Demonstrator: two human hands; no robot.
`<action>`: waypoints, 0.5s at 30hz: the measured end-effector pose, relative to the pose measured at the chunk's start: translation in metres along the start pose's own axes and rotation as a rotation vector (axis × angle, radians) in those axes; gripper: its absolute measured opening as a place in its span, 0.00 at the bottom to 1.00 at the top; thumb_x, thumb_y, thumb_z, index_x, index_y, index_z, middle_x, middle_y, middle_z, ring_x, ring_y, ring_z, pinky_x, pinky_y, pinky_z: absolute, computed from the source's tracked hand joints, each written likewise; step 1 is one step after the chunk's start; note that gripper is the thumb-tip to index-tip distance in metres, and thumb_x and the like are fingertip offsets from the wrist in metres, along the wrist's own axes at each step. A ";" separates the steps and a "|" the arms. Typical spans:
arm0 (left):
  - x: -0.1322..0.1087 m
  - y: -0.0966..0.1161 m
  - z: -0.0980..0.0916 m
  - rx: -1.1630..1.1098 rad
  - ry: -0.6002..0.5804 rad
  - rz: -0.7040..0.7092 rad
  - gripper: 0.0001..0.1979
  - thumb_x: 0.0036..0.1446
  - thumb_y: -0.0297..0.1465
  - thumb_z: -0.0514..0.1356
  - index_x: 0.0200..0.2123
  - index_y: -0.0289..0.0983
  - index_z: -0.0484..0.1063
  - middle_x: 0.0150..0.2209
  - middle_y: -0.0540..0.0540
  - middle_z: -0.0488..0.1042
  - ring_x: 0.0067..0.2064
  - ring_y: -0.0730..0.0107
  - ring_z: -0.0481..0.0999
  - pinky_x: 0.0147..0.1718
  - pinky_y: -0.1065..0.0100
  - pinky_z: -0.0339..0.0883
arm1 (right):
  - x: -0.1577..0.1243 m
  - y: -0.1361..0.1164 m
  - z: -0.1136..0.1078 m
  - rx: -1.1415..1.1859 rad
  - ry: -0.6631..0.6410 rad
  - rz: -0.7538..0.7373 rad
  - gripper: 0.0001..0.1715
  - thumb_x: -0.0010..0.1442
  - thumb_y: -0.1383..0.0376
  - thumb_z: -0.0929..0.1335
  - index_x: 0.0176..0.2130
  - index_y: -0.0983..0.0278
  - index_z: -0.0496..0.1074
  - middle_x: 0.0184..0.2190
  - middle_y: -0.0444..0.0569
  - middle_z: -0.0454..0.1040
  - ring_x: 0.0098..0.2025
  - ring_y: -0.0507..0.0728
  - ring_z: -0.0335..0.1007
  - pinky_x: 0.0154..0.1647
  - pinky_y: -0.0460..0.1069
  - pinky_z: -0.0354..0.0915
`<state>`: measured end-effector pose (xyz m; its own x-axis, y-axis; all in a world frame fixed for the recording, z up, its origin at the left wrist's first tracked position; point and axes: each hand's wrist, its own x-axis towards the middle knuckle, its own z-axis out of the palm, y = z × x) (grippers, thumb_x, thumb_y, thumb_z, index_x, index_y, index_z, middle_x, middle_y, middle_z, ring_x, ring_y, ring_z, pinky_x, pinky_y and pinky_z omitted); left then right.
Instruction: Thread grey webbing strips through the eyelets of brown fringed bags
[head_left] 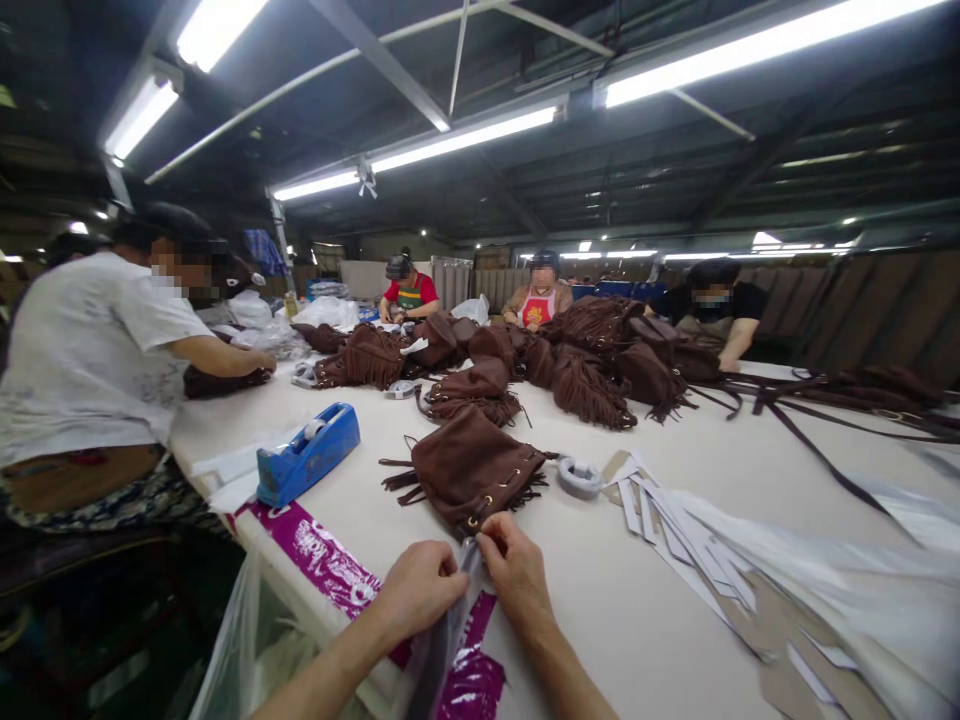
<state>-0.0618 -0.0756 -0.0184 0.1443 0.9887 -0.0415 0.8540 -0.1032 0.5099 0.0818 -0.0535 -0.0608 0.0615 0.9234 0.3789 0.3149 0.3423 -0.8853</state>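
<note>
My left hand (418, 590) and my right hand (514, 570) are both pinched on a clear plastic bag (442, 640) at the near edge of the white table (600, 600). The bag hangs down between my forearms over a magenta printed sheet (330, 565). Just beyond my hands lies a brown suede fringed bag (469, 468) with brass eyelets, its opening towards me. My fingers are closed on the plastic bag's top edge, close to the suede bag but not gripping it.
A blue tape dispenser (306, 466) stands to the left, a tape roll (579, 476) to the right beside fanned paper strips (675, 530). Several brown fringed bags (585, 370) are piled mid-table, with straps (825, 400) at right. A person in white (90, 350) works at left; three others sit at the far side.
</note>
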 end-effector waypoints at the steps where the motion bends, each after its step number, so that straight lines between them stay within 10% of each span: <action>1: 0.001 0.003 0.000 0.004 0.006 0.002 0.07 0.48 0.31 0.56 0.24 0.36 0.72 0.24 0.47 0.73 0.30 0.65 0.70 0.27 0.69 0.52 | 0.001 0.000 -0.001 0.007 0.005 0.000 0.05 0.54 0.63 0.65 0.28 0.61 0.65 0.22 0.40 0.66 0.27 0.53 0.64 0.31 0.47 0.59; 15: 0.040 0.007 -0.009 -0.305 -0.116 -0.135 0.07 0.44 0.23 0.57 0.30 0.34 0.71 0.18 0.54 0.66 0.22 0.72 0.68 0.23 0.73 0.60 | -0.005 -0.009 -0.019 0.405 -0.205 0.474 0.22 0.56 0.48 0.67 0.26 0.64 0.65 0.19 0.44 0.68 0.19 0.51 0.66 0.19 0.45 0.63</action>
<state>-0.0551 -0.0360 -0.0088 0.1109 0.9703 -0.2148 0.6831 0.0826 0.7257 0.0971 -0.0649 -0.0500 -0.0882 0.9910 -0.1009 -0.0862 -0.1085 -0.9904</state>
